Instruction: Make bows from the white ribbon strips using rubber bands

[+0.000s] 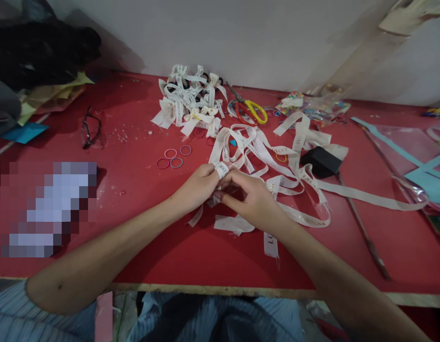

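My left hand (201, 183) is closed on a white printed ribbon (221, 169), whose lettering shows between thumb and fingers. From the right, my right hand (250, 192) pinches the same ribbon, its thumb and fingertips meeting just beside the left hand. Part of the ribbon is hidden by the fingers. Loose lengths of printed ribbon (269, 152) curl across the table beyond and to the right of my hands. Below them lie cut ribbon pieces (234, 223). Several small elastic bands (170, 153) rest to the left.
Tied ribbon bows (191, 99) are heaped at the back, beside scissors (253, 112) with red and yellow handles. Eyeglasses (90, 128) lie at the left. A black block (321, 161) and a thin rod (364, 228) are at the right. The red table (152, 266) meets a pale wall.
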Available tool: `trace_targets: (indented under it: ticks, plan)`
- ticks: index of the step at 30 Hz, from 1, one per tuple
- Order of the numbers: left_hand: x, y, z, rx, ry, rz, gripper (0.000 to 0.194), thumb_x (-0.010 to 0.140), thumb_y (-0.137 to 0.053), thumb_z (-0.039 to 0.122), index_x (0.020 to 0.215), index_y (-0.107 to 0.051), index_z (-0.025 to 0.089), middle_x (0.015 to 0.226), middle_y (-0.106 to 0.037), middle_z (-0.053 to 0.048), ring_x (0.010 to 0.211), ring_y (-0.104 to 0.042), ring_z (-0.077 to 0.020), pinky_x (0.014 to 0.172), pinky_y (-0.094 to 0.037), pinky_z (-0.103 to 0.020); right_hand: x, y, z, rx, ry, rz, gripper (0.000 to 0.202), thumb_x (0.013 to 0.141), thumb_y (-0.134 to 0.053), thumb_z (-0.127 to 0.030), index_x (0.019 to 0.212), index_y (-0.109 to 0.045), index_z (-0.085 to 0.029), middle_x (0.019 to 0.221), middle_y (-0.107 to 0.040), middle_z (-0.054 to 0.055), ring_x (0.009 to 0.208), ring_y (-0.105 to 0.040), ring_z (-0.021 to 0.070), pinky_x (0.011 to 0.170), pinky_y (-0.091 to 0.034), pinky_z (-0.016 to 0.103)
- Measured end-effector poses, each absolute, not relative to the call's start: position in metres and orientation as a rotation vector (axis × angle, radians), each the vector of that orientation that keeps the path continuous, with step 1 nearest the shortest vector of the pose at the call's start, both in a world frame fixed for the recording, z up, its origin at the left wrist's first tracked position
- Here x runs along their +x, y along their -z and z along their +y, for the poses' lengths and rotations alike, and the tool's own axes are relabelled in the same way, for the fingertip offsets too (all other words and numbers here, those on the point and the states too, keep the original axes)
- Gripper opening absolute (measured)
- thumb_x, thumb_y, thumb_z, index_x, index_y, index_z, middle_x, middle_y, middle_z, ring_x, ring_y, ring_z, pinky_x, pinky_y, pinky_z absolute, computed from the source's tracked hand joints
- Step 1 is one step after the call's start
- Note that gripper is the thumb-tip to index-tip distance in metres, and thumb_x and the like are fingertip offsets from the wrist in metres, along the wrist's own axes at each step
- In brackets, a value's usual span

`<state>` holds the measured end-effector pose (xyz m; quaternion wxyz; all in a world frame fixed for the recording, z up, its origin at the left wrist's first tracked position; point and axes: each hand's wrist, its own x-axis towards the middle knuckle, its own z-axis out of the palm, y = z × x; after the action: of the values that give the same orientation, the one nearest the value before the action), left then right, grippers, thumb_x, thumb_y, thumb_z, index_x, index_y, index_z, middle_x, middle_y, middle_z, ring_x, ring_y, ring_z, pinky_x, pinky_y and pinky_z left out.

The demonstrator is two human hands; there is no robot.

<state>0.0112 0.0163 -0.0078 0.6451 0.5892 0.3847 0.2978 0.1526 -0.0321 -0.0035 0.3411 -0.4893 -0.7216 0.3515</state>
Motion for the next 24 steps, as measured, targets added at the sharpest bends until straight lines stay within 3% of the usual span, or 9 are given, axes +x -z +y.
trace_targets:
  ticks: [24]
  plan:
    - [0.0102, 0.0118, 0.0175, 1.36, -0.663, 0.863, 0.037, 0.089, -0.047, 0.045, 0.064, -0.043, 0.017, 0.061, -0.036, 0.005, 0.056, -0.033, -0.0089, 0.052, -0.03, -0.022, 0.1524, 0.0013, -0.0324, -1.285, -0.902, -1.893, 0.013, 0.081, -0.061, -0.009, 0.082, -0.054, -0.02, 0.08, -0.064, -0.003, 0.072, -0.06, 0.0116, 0.069, -0.045, 0.025]
